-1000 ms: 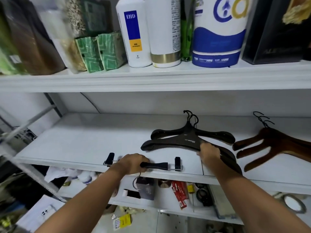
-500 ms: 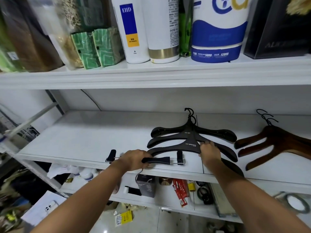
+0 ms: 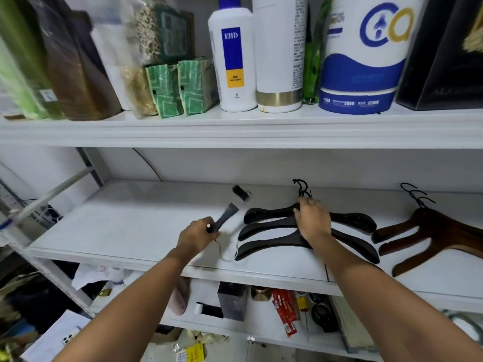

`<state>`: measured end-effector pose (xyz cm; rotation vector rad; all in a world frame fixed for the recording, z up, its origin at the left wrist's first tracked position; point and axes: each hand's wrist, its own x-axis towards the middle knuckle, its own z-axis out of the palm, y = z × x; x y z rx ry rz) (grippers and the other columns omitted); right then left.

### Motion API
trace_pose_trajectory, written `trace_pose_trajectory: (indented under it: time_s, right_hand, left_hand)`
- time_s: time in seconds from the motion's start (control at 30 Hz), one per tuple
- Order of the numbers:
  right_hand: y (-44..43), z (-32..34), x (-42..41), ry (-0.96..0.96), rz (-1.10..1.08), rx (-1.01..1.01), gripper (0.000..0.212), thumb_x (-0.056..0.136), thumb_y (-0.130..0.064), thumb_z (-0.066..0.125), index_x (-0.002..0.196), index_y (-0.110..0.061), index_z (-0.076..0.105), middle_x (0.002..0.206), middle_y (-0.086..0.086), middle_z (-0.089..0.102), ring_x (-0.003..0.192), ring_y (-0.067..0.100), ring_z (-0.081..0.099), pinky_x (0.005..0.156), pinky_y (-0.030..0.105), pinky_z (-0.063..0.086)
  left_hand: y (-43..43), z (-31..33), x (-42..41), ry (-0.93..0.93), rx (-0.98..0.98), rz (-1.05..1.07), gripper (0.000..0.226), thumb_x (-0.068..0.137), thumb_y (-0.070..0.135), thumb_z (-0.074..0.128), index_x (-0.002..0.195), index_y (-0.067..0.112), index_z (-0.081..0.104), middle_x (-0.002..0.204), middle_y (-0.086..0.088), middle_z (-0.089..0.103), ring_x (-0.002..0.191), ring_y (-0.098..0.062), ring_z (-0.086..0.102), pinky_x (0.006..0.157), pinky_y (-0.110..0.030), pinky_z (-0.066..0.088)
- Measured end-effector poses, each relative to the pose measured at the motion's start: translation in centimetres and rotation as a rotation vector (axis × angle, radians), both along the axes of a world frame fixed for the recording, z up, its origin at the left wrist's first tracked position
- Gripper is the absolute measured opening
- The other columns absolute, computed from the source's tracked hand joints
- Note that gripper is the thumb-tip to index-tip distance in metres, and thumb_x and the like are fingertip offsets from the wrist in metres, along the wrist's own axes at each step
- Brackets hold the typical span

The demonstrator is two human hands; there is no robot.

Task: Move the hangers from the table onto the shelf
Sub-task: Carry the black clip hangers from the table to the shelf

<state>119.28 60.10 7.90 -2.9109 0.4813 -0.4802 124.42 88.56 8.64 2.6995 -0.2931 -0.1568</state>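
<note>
Findings. The left hand point(image 3: 200, 235) is clenched around one end of a clip hanger point(image 3: 227, 215), a slim black bar that slants up and away over the white shelf point(image 3: 125, 226). A clip shows blurred at its far end and a thin wire hook curls out below the fist. We cannot tell whether the bar touches the shelf.

The right hand point(image 3: 313, 220) lies over the necks of three black hangers point(image 3: 264, 231), fingers curled about them just below their hooks. These lie flat and fanned on the shelf, just beside the clip hanger.

We judge all of them rigid and light. The black hangers look broad-shouldered, smooth and matt, probably plastic or lacquered wood. The neck is the sound place to hold them, since it gathers the set and stops it splaying. The clip hanger is best taken mid-bar, because an end grip lets it swing. Its clips and hook may snag.

Brown hangers point(image 3: 428, 236), glossy and wood-toned, lie fanned to the right, apart.
</note>
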Motion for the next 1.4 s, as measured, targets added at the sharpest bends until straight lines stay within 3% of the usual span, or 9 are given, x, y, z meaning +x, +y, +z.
trace_pose_trajectory:
  time_s: [0.17,0.37,0.5,0.67,0.83,1.03,1.13,1.27,1.4]
  right_hand:
    - [7.0,2.9,2.7,-0.096,0.169,0.008,0.030,0.099,-0.017,0.040,0.126,-0.014,0.053,0.124,0.008,0.058,0.113,0.025,0.054,0.091,0.035,0.045]
    - [17.4,2.7,6.1,0.024,0.345,0.101,0.041,0.101,-0.040,0.037,0.133,-0.015,0.043,0.128,0.008,0.057,0.113,0.027,0.057,0.089,0.035,0.045]
    - [22.9,1.2,8.7,0.259,0.380,0.093,0.057,0.093,-0.053,0.048,0.136,-0.017,0.037,0.122,0.011,0.061,0.110,0.030,0.060,0.087,0.039,0.045]
    - [26.4,-1.5,11.2,0.287,0.382,-0.151,0.028,0.095,-0.018,0.049,0.121,-0.008,0.050,0.118,0.011,0.058,0.103,0.033,0.062,0.080,0.036,0.045]
    - [26.2,-2.9,13.6,0.277,0.380,-0.202,0.029,0.095,-0.009,0.040,0.120,-0.004,0.054,0.115,0.015,0.055,0.099,0.033,0.061,0.079,0.038,0.045]
    - [23.3,-4.7,16.1,0.329,0.307,-0.158,0.030,0.098,-0.015,0.038,0.125,-0.007,0.050,0.119,0.012,0.054,0.107,0.030,0.056,0.085,0.037,0.042]
    - [22.2,-6.2,16.5,0.387,0.249,-0.251,0.030,0.096,-0.013,0.044,0.125,-0.009,0.050,0.122,0.012,0.054,0.112,0.030,0.052,0.093,0.038,0.037]
    - [22.1,-7.3,16.9,0.331,0.130,-0.269,0.038,0.064,-0.019,0.084,0.098,-0.013,0.068,0.094,0.010,0.065,0.085,0.027,0.062,0.077,0.038,0.049]
    - [23.1,-9.0,16.7,0.252,0.080,-0.240,0.040,0.089,-0.010,0.057,0.128,-0.008,0.052,0.126,0.013,0.052,0.113,0.031,0.052,0.097,0.041,0.041]
  left_hand:
    - [1.9,0.5,2.9,0.133,-0.667,0.430,0.023,0.087,0.021,0.066,0.078,0.010,0.047,0.083,-0.019,0.060,0.054,-0.027,0.057,0.075,-0.047,0.057]
    - [4.7,0.3,7.1,0.381,-1.198,0.727,0.032,0.091,0.016,0.062,0.112,-0.006,0.052,0.118,-0.025,0.059,0.102,-0.045,0.062,0.083,-0.056,0.053]
    - [6.5,0.2,9.4,0.436,-1.339,0.767,0.038,0.095,0.014,0.055,0.123,-0.010,0.048,0.110,-0.023,0.061,0.098,-0.040,0.061,0.086,-0.055,0.051]
    - [8.5,-1.2,12.1,0.510,-1.392,0.751,0.039,0.095,0.017,0.056,0.124,-0.008,0.048,0.083,-0.014,0.057,0.082,-0.032,0.058,0.058,-0.042,0.055]
    - [11.5,-3.8,14.4,0.513,-1.006,0.582,0.031,0.098,0.024,0.050,0.113,-0.003,0.052,0.088,-0.015,0.057,0.074,-0.031,0.058,0.070,-0.044,0.053]
    - [14.2,-5.9,17.5,-0.080,-0.075,0.060,0.032,0.095,0.020,0.049,0.125,0.009,0.049,0.125,-0.011,0.053,0.120,-0.030,0.048,0.094,-0.038,0.043]
    - [13.4,-8.2,18.9,-0.142,0.280,-0.346,0.054,0.097,0.033,0.044,0.146,0.015,0.028,0.153,-0.005,0.028,0.142,-0.025,0.025,0.116,-0.039,0.022]
    - [12.1,-10.9,19.4,-0.095,0.348,-0.407,0.065,0.100,0.044,0.032,0.152,0.017,0.006,0.161,-0.002,0.004,0.149,-0.023,0.002,0.120,-0.043,0.005]
    - [11.2,-11.5,19.7,-0.108,0.353,-0.395,0.065,0.100,0.048,0.025,0.152,0.017,0.002,0.161,-0.004,0.001,0.149,-0.023,-0.001,0.121,-0.039,0.003]
